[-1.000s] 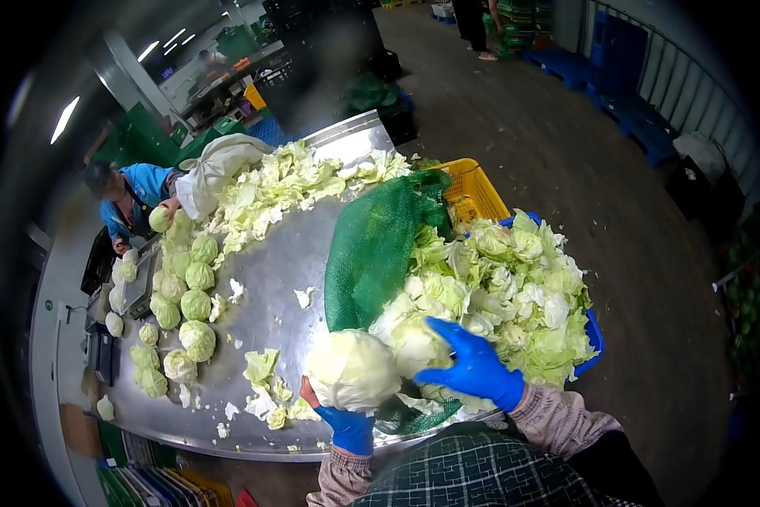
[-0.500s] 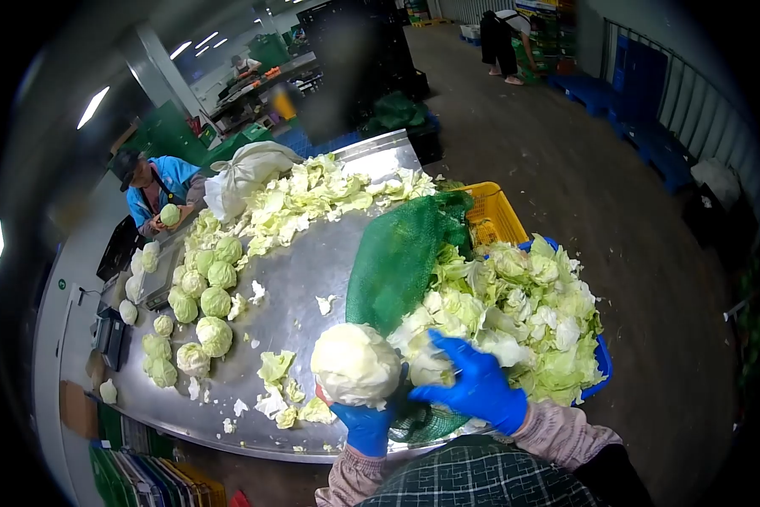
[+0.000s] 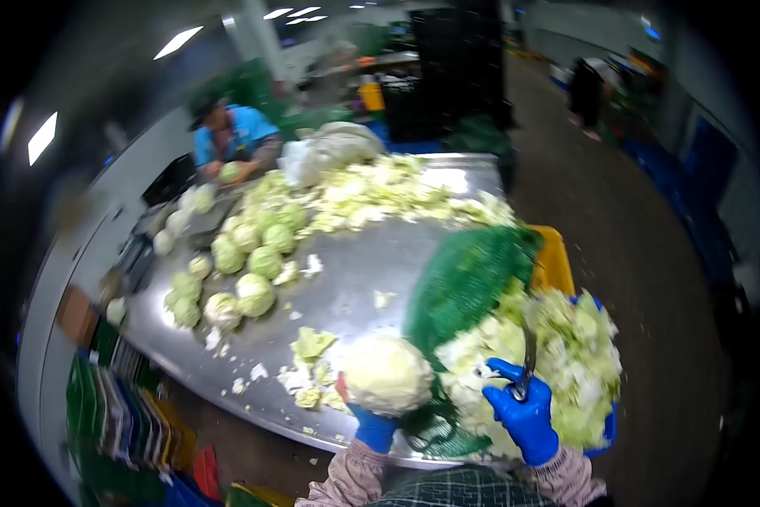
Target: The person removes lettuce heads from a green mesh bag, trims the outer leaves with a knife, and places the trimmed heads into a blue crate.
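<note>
My left hand (image 3: 373, 425), in a blue glove, holds up a pale, trimmed cabbage (image 3: 387, 377) above the metal table's near edge. In my blue-gloved right hand (image 3: 525, 418) is a knife (image 3: 529, 359), its narrow dark blade pointing up and away from me. Beneath and beyond that hand, loose cabbage leaves (image 3: 583, 363) are heaped in a blue crate (image 3: 610, 422). A green mesh sack (image 3: 464, 283) lies over the table edge just past the held cabbage. Leaf scraps (image 3: 312, 344) lie to its left.
Several cabbages (image 3: 256, 295) sit on the left of the steel table (image 3: 346, 270). Leaves (image 3: 371, 190) pile along its far side by a white sack (image 3: 329, 152). A co-worker (image 3: 236, 139) holds a cabbage at the far left. A yellow crate (image 3: 553, 262) stands at right.
The view has swung left, shifting the scene rightward. My right hand, earlier spread over the leaves without a visible knife, now grips one. The cabbage stays in my left hand.
</note>
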The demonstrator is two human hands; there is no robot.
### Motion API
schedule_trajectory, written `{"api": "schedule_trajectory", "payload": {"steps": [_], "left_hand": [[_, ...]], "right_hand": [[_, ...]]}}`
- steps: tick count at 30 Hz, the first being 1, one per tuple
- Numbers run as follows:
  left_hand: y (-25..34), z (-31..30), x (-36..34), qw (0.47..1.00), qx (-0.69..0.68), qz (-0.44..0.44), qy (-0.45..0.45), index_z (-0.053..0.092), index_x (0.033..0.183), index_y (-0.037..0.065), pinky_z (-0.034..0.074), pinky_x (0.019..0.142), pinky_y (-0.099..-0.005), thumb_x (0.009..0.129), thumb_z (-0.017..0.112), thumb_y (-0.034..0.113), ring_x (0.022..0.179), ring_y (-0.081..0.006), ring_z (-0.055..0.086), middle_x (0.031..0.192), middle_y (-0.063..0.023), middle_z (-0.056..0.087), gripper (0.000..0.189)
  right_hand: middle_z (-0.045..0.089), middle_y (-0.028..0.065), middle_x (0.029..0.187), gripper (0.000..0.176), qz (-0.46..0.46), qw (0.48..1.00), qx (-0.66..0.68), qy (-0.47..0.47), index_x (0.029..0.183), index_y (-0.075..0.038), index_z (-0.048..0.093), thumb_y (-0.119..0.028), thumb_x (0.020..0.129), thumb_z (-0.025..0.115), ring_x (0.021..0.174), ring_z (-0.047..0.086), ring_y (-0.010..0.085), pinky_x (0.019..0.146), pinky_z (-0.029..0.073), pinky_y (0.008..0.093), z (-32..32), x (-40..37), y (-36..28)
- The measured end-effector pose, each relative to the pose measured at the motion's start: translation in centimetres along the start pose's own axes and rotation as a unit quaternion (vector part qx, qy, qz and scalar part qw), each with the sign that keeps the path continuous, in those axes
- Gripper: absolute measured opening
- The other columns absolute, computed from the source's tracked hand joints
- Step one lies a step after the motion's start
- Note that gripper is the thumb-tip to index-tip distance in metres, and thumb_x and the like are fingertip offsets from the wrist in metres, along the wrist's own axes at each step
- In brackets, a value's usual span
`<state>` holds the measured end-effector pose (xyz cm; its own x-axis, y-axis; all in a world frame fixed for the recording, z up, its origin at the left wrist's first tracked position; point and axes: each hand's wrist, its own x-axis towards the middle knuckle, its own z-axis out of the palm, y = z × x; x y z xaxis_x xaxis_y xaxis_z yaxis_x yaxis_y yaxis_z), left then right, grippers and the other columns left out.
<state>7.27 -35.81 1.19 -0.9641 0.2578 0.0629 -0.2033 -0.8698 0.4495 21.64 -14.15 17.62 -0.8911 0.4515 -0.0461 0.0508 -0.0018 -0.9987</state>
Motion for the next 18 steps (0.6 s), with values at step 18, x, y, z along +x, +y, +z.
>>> {"api": "schedule_trajectory", "payload": {"steps": [18], "left_hand": [[35.1, -16.5, 21.6, 0.893, 0.211, 0.267, 0.293, 0.054, 0.13, 0.002, 0.051, 0.087, -0.0368, 0.086, 0.068, 0.038, 0.101, -0.0244, 0.062, 0.115, -0.0097, 0.064, 0.059]], "right_hand": [[0.066, 0.006, 0.072, 0.035, 0.225, 0.941, -0.22, -0.126, 0.11, -0.003, 0.066, -0.031, 0.089, 0.068, 0.057, 0.057, 0.0127, 0.054, 0.047, 0.031, 10.2, -2.5, 11.5]]}}
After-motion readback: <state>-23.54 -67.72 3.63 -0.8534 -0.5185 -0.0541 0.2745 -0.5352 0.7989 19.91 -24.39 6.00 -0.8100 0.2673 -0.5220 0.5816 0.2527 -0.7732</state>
